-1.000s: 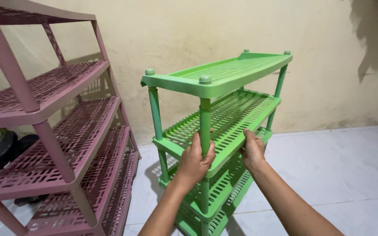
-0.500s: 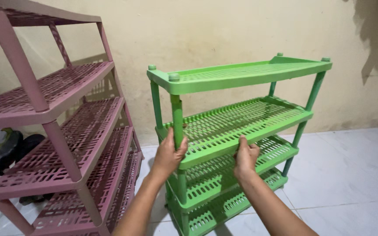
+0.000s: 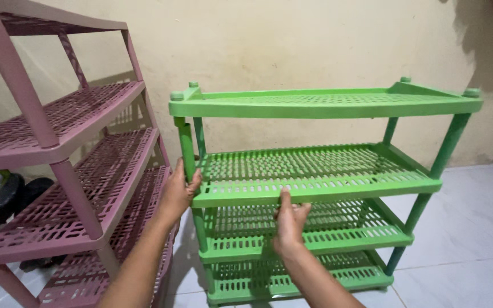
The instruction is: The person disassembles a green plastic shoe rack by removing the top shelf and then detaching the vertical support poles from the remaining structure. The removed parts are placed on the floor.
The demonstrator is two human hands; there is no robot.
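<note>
A pink slatted shoe rack [image 3: 81,165] is standing at left against the wall, just beside a green four-tier plastic rack [image 3: 320,182] sitting on the tiled floor [image 3: 469,228]. The left hand [image 3: 179,191] is wrapping its fingers around the green rack's front-left post [image 3: 187,151]. The right hand [image 3: 289,222] is pinching the second shelf's front edge [image 3: 315,197].

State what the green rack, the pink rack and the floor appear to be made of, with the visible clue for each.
Green rack: likely moulded plastic, uniform colour, slotted shelves, capped posts. Pink rack: probably the same plastic, duller. Floor: apparently glazed pale tile, grout lines, soft sheen.
</note>
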